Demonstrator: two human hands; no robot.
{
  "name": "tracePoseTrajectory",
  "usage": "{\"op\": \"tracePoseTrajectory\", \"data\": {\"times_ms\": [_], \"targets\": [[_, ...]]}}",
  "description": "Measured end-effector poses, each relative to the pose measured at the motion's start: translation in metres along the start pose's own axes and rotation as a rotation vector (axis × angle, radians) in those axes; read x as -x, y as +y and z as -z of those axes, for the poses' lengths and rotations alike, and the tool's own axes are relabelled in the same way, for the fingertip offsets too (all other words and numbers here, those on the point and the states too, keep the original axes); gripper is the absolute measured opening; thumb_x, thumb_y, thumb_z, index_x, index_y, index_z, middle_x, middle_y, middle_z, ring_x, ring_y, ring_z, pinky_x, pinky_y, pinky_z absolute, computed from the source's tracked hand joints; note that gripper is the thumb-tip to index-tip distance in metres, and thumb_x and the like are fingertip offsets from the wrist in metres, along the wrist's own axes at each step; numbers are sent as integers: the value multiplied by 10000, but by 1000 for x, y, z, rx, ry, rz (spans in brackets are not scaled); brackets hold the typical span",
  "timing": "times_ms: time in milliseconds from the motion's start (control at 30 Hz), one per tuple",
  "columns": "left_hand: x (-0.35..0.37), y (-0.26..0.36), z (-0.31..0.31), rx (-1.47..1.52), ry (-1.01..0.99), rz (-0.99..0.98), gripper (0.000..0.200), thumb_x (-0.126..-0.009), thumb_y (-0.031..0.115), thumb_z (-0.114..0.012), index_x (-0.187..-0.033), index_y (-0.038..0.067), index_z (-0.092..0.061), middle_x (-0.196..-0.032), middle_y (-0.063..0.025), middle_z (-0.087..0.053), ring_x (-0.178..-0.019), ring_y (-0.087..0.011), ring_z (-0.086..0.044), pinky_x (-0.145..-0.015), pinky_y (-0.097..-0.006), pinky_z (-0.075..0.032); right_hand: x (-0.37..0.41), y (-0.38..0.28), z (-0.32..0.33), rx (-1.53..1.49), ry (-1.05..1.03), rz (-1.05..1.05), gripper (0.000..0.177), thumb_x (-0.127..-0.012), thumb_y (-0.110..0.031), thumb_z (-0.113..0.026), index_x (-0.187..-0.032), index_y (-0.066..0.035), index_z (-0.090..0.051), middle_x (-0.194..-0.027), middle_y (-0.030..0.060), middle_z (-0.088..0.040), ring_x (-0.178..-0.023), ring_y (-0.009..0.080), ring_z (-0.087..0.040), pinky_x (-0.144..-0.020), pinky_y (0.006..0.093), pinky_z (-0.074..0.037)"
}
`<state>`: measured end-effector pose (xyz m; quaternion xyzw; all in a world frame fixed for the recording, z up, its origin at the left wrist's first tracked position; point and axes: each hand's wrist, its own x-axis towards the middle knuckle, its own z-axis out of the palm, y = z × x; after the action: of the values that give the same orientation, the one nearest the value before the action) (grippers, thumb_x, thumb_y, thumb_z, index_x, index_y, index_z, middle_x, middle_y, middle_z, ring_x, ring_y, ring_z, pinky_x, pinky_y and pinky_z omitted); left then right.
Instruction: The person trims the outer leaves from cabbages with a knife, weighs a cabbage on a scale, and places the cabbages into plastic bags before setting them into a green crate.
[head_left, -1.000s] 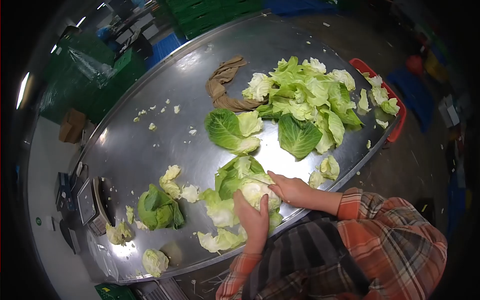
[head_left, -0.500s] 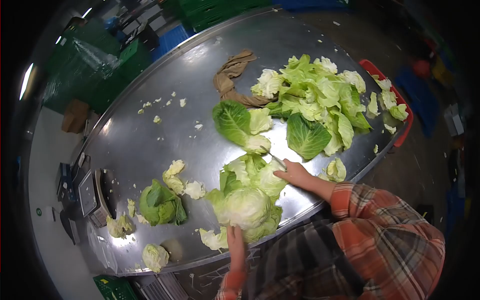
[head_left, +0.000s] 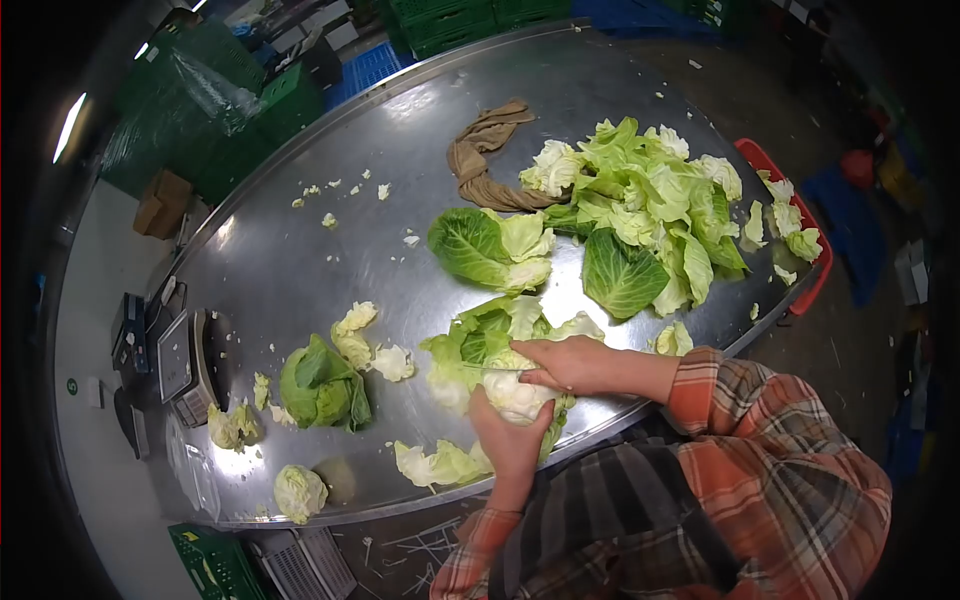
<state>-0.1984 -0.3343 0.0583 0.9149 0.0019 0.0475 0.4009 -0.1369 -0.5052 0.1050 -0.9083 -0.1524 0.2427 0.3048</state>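
Note:
A pale, trimmed cabbage head (head_left: pixel 516 396) lies among loose leaves at the table's near edge. My left hand (head_left: pixel 509 440) is wrapped round its near left side. My right hand (head_left: pixel 572 364) is closed on a knife (head_left: pixel 492 369), whose thin blade lies across the top of the head, pointing left. Green outer leaves (head_left: pixel 487 328) spread just beyond the head, partly under it. Farther off is a cut piece with a dark green leaf (head_left: pixel 466 246). A loose pale leaf (head_left: pixel 440 463) rests left of my left hand.
The metal table (head_left: pixel 380 270) holds a big leaf pile (head_left: pixel 650 200), a brown cloth (head_left: pixel 478 160), a green cabbage (head_left: pixel 318 385), a small pale head (head_left: pixel 300 492) and a scale (head_left: pixel 183 365). A red crate (head_left: pixel 815 270) stands off the right edge. Green crates (head_left: pixel 440 20) are beyond.
My right hand has moved left with the knife, from the leaves onto the head. My left hand has moved up and right and now cups its side. The view has shifted slightly.

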Motion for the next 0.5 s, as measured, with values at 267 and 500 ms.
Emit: {"op": "tracePoseTrajectory", "data": {"times_ms": [267, 500], "targets": [[-3, -15, 9, 3, -91, -252, 988, -553, 301, -866, -1312, -62, -347, -1253, -260, -438, -1171, -408, -429, -995, -456, -354, 5, 19, 21, -566, -54, -197, 459, -890, -411, -568, -1102, -11, -496, -523, 53, -488, -365, 139, -469, -349, 293, -380], [7, -55, 28, 160, -234, -337, 1015, -542, 331, -877, -1326, -43, -350, -1316, -258, -405, -1246, -399, -385, -1054, -443, -317, -10, 60, -49, -958, 333, -329, 344, -860, -271, -652, -1011, -8, -490, -529, 18, -499, -354, 111, -458, -337, 262, -376]]}}
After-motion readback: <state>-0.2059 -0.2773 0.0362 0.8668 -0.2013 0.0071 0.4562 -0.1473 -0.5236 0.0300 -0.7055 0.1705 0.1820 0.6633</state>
